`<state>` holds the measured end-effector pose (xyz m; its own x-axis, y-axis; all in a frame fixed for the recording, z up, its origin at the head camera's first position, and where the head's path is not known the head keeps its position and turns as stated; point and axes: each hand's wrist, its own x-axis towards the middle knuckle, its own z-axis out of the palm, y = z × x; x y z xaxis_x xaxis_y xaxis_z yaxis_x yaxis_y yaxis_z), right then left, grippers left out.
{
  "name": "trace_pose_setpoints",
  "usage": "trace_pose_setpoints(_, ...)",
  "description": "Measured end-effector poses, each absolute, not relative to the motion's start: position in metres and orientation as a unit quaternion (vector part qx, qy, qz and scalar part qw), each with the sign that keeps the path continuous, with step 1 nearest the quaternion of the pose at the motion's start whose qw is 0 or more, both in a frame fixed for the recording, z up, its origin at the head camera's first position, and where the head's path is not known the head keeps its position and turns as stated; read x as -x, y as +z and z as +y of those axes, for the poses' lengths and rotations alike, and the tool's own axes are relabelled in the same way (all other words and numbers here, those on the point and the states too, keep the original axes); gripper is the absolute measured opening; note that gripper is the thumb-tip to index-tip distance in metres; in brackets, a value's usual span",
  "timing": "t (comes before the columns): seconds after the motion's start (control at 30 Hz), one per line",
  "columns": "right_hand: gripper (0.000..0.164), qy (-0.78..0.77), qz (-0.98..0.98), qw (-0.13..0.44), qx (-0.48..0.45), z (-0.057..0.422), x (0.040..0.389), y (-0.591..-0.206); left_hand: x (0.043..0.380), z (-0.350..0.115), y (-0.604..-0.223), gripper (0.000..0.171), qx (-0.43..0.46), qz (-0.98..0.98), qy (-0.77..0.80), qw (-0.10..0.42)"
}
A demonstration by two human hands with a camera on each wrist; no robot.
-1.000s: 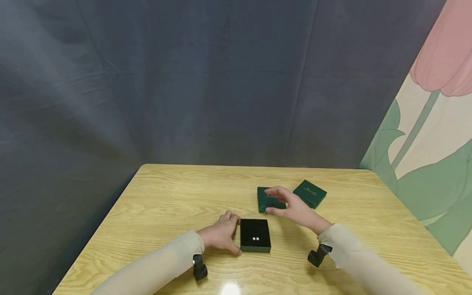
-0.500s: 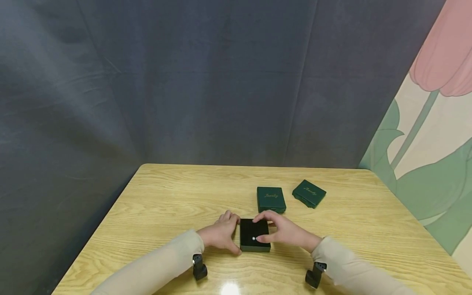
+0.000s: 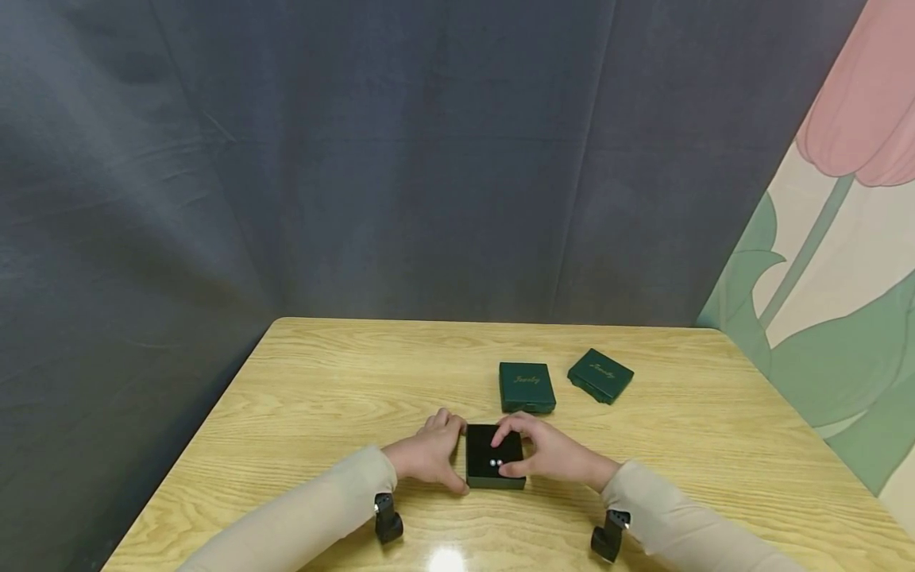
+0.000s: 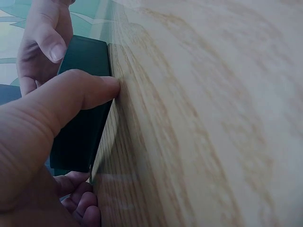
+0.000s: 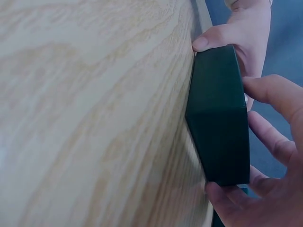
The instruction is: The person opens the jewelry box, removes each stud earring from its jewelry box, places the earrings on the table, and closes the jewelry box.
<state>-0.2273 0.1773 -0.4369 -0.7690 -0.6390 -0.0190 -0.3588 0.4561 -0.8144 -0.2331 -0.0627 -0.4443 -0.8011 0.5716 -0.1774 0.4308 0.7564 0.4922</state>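
A dark green jewelry box base (image 3: 496, 481) with a black pad (image 3: 480, 445) lies near the table's middle. Two small pearl stud earrings (image 3: 493, 462) sit on the pad, side by side. My left hand (image 3: 429, 454) holds the box from its left side, thumb at the near corner and fingers at the far one. From the right, my right hand (image 3: 549, 454) reaches over the box. Its thumb is beside the earrings and its index fingertip lies farther back, with a gap between them. In the right wrist view the box wall (image 5: 218, 142) hides most of the pad.
Behind the box lies a green piece with gold lettering (image 3: 526, 387). A second lettered green piece (image 3: 600, 376) is turned at an angle to its right. All rest on a wooden table (image 3: 343, 373), with a dark curtain (image 3: 429, 199) behind.
My right hand has come left and nearer, from above the lettered green piece to over the open box base. Its thumb covered one earring half a second ago; both show now. My left hand has stayed put.
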Motion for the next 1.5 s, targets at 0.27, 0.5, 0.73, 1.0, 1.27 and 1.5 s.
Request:
trace_pose_setpoints(0.27, 0.024, -0.430, 0.837, 0.164, 0.296, 0.1773, 0.2260, -0.4366, 0.2327, -0.0620, -0.4440, 0.079, -0.273, 0.922, 0.223, 0.159)
trace_pose_setpoints(0.5, 0.018, -0.424, 0.841, 0.166, 0.292, 0.1770, 0.2253, -0.4350, 0.2320, -0.0622, -0.4427, 0.079, -0.272, 0.921, 0.227, 0.161)
trace_pose_setpoints(0.73, 0.012, -0.418, 0.844, 0.168, 0.292, 0.1772, 0.2261, -0.4364, 0.2323, -0.0623, -0.4426, 0.079, -0.272, 0.921, 0.227, 0.162)
trace_pose_setpoints(1.0, 0.009, -0.422, 0.839, 0.173, 0.297, 0.1772, 0.2285, -0.4380, 0.2329, -0.0633, -0.4430, 0.080, -0.272, 0.922, 0.225, 0.159)
trace_pose_setpoints(1.27, 0.008, -0.419, 0.839, 0.168, 0.303, 0.1759, 0.2280, -0.4383, 0.2325, -0.0636, -0.4437, 0.079, -0.276, 0.923, 0.222, 0.152)
trace_pose_setpoints(1.5, 0.007, -0.422, 0.843, 0.172, 0.285, 0.1749, 0.2283, -0.4388, 0.2314, -0.0629, -0.4415, 0.078, -0.274, 0.921, 0.232, 0.149)
